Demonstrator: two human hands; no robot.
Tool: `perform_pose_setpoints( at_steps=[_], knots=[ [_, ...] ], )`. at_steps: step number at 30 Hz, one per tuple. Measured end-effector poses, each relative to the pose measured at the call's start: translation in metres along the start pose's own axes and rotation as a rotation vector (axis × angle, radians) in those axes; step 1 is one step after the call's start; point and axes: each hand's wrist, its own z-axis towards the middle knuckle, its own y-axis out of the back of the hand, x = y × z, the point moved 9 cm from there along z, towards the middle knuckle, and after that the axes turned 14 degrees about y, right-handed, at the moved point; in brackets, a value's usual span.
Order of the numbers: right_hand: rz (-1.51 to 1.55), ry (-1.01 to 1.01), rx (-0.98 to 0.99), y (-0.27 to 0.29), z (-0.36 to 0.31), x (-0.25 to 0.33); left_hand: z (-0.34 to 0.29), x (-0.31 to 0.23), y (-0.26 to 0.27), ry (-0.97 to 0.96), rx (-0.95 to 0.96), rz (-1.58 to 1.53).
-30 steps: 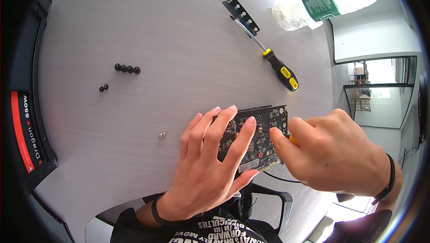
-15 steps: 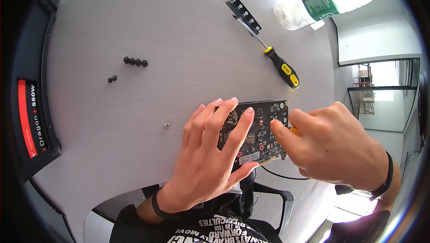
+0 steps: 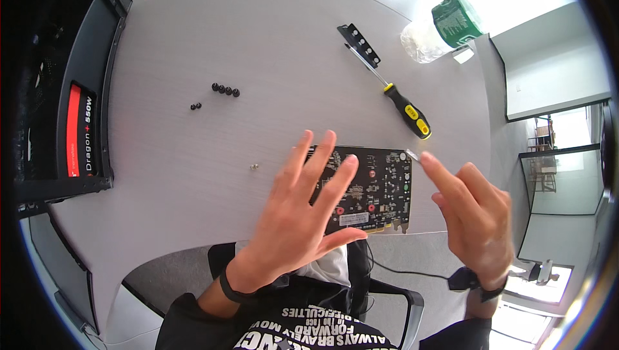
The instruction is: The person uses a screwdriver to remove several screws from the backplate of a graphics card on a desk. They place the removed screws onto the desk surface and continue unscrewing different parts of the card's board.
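Note:
The graphics card lies flat at the table's near edge, its dark circuit side up. My left hand rests over the card's left part with its fingers spread, covering some of it. Beside the card's right end is my right hand, its index finger reaching forward and the other fingers curled in. At that fingertip a small silvery piece shows by the card's far right corner; its kind I cannot make out. Small silver screws lie left of my left hand.
A black-and-yellow screwdriver lies beyond the card, its tip against a black slotted bracket. Several black screws sit at the left-middle, near a dark computer case. A green-labelled bottle lies at the far right.
My right hand has drawn back to the right from the card's middle, where it was working a thin tool. Its index finger is now stretched out. My left hand remains on the card.

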Motion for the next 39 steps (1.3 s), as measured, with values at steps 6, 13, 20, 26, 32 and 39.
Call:
perform_pose_setpoints(
  at_steps=[6,13,20,26,32,39],
  knots=[
    [0.394,-0.126,-0.300,-0.047,-0.031,-0.016,-0.005,-0.007,0.037,0.039,-0.090,-0.014],
    [0.618,-0.139,-0.385,-0.077,-0.030,-0.013,-0.016,0.036,0.066,0.337,-0.334,0.188],
    [0.424,-0.005,-0.475,-0.074,-0.027,-0.002,-0.016,0.044,0.067,0.424,-0.373,0.345],
    [0.451,0.018,-0.608,-0.075,-0.038,-0.006,-0.010,0.047,0.066,0.421,-0.366,0.331],
    [0.544,-0.044,-0.694,-0.072,-0.060,-0.012,-0.012,0.049,0.070,0.438,-0.383,0.265],
    [0.565,-0.059,-0.752,-0.063,-0.063,-0.013,-0.024,0.034,0.082,0.444,-0.434,0.081]
  ],
)
